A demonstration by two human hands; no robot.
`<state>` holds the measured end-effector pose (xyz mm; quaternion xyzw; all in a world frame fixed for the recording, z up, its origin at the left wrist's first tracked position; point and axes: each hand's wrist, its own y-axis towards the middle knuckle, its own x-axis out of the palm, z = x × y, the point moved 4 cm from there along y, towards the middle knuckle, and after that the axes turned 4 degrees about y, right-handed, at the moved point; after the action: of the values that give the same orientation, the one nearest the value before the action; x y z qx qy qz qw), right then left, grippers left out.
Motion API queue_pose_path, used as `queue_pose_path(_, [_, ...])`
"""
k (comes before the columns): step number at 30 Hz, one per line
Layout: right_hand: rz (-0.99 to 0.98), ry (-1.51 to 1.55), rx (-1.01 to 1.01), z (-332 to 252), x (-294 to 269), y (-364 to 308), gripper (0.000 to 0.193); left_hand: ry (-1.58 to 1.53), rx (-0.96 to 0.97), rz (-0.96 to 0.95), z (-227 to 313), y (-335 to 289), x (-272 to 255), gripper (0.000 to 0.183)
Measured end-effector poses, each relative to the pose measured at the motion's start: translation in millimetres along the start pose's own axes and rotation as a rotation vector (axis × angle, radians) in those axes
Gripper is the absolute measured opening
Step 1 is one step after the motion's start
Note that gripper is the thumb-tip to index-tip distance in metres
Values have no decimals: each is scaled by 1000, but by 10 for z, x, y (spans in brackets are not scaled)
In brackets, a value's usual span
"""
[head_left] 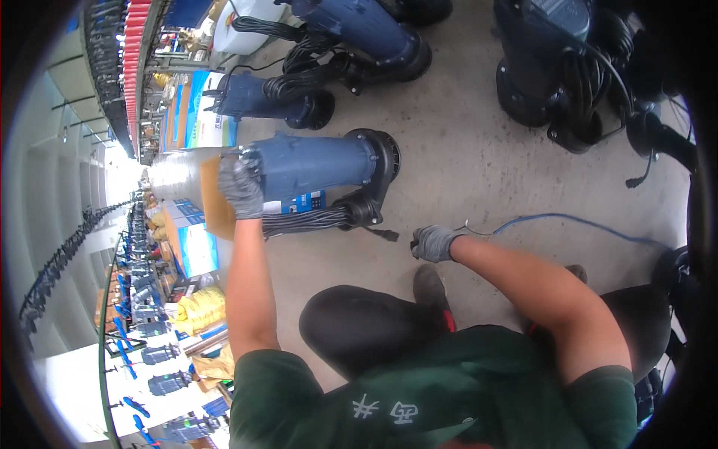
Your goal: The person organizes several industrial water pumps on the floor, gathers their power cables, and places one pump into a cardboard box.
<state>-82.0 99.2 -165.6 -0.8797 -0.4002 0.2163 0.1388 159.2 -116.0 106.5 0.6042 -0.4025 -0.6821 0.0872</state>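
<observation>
A blue submersible pump (314, 161) with a black base stands in front of me, a coiled black cable (314, 220) along its near side. My left hand (241, 187), in a grey knit glove, is closed over the pump's top end, where the fingers partly hide the handle. Nearer to me and to the right, my gloved right hand (435, 244) has its fingers curled in. A small dark bit shows at its fingertips, too small to name. Close to the right wrist lies the bare-ended blue wire (553, 217).
More blue pumps stand beyond, such as one at the far left (273, 101) and one at the far right (535, 63), with black cables. A tan cardboard piece (215, 200) is behind my left hand. Boxes (196, 239) and a yellow bundle (200, 310) line the left.
</observation>
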Motion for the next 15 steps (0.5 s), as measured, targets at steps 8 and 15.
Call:
queue_pose_path(8, [-80,-57,-35,167,154,-10,35,-644,-729,-96,-1365,-442,-26,17])
queue_pose_path(15, [-37,-43,-4,195,118,23,35,-746,-876,-145,-1632,-330,13,20])
